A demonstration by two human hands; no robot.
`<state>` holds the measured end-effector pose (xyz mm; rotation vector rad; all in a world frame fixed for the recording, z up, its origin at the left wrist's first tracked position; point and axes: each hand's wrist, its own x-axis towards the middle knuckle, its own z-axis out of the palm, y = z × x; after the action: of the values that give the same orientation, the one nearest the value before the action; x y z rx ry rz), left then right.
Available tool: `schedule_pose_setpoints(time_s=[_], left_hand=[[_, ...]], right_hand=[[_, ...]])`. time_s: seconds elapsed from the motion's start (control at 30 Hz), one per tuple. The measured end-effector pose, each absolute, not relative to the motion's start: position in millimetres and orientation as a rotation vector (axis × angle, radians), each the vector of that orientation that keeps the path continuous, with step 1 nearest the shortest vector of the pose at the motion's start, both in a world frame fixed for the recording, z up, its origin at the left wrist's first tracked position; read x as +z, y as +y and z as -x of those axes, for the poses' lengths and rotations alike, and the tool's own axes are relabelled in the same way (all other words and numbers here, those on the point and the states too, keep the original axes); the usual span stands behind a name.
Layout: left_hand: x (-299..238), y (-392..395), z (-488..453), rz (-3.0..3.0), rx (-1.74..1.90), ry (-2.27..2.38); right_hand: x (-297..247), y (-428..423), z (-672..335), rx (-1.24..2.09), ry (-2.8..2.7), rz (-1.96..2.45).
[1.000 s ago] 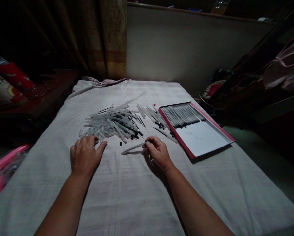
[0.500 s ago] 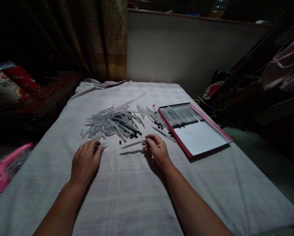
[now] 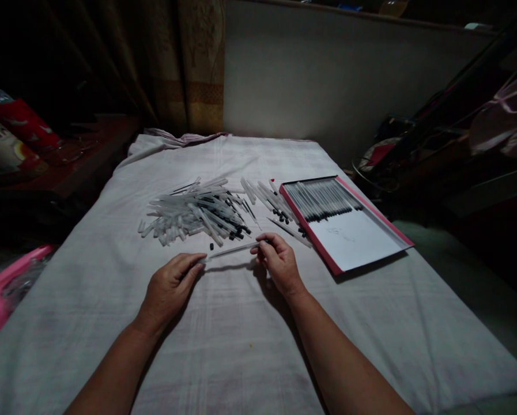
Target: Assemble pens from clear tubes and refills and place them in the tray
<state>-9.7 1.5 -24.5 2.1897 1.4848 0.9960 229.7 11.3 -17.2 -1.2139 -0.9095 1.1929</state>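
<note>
My right hand [image 3: 279, 264] pinches one end of a clear pen barrel [image 3: 231, 251] held just above the white cloth [image 3: 249, 323]. My left hand [image 3: 170, 287] has its fingers closed at the barrel's other tip, apparently on a small clear cap, too small to be sure. Behind both hands lies a heap of clear pen parts [image 3: 195, 214] with black tips, and a smaller row of pens [image 3: 272, 203] to its right. A small black piece [image 3: 211, 246] lies by the heap.
A flat red-edged box [image 3: 357, 236] at the right holds a row of finished pens [image 3: 325, 199]. A pink plastic object [image 3: 1, 288] lies at the far left. Red packets [image 3: 11, 135] sit on a dark side table. Curtain and wall stand behind.
My left hand left the heap's edge and moved right to the free tip of the barrel. My right hand kept hold of the barrel, barely moving.
</note>
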Motion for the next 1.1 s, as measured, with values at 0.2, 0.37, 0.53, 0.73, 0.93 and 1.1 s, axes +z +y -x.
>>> schedule_pose_setpoints(time_s=[0.2, 0.37, 0.53, 0.73, 0.93, 1.1], left_hand=[[-23.8, 0.3, 7.7, -2.221, 0.987, 1.467], [-23.3, 0.4, 7.3, -2.213, 0.970, 1.454], [-24.0, -1.3, 6.2, -2.147, 0.977, 1.445], [-21.7, -0.8, 5.5, -2.082, 0.927, 1.337], [-21.9, -0.7, 5.7, -2.082, 0.906, 1.284], [-22.6, -0.7, 6.9, -2.104, 0.915, 1.224]], right_hand=[[-13.9, 10.8, -230.1, 1.237, -0.876, 1.230], [-12.3, 10.1, -228.6, 1.260, -0.877, 1.238], [-12.3, 8.4, -233.5, 1.375, -0.998, 1.273], [-12.2, 8.0, -255.1, 1.567, -1.432, 1.264], [-10.2, 9.8, -256.5, 1.412, -1.751, 1.234], [-9.4, 9.9, -253.3, 1.369, -1.858, 1.215]])
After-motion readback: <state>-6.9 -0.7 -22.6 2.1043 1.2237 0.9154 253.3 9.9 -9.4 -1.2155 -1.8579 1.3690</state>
